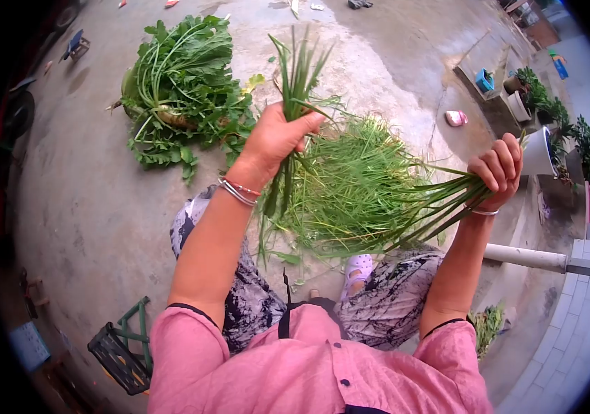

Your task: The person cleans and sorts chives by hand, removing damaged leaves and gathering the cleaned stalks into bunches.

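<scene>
My left hand (273, 139) is closed round an upright bunch of long, flat green leaves that look like chives (298, 76). The ends stick up above the thumb and hang down below the fist. At the right, my raised right hand (496, 169) is shut on another bunch of chives (440, 200), whose leaves trail toward the middle. Between and beyond my hands, a loose pile of the same chives (357, 179) lies on the concrete ground. Both palms are hidden.
Leafy radishes (188, 90) lie in a heap at the upper left. Right of me stand potted plants (533, 90), a white pot (538, 153) and a pale pipe (526, 257). A green-framed folding stool (126, 352) is at the lower left. Wilted greens (488, 328) lie low on the right.
</scene>
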{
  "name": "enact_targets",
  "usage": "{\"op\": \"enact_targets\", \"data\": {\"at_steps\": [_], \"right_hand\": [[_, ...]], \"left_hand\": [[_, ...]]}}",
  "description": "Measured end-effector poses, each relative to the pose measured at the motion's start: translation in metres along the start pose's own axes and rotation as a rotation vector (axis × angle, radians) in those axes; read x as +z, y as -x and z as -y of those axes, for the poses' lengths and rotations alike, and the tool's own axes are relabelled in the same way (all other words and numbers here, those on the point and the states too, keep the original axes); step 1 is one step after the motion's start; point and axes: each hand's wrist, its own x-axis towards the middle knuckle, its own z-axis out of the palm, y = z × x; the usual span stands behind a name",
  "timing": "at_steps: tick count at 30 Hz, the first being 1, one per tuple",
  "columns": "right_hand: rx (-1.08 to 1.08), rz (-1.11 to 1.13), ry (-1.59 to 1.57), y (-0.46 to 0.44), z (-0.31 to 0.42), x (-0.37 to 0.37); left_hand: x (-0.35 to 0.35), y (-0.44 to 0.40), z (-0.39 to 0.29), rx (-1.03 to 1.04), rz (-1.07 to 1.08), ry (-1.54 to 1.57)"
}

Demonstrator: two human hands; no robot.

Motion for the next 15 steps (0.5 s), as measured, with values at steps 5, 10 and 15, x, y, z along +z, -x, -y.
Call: {"op": "enact_targets", "data": {"at_steps": [5, 10, 15], "right_hand": [[-0.133, -0.063, -0.072, 0.006, 0.016, -0.001], [-0.118, 0.048, -0.159, 0.009, 0.025, 0.008], [-0.122, 0.217, -0.283, 0.01, 0.023, 0.013]], "left_hand": [[0.0, 0.001, 0.0, 0.01, 0.003, -0.113], [0.006, 0.005, 0.004, 0.013, 0.083, -0.224], [0.016, 0.008, 0.016, -0.002, 0.171, -0.283]]}}
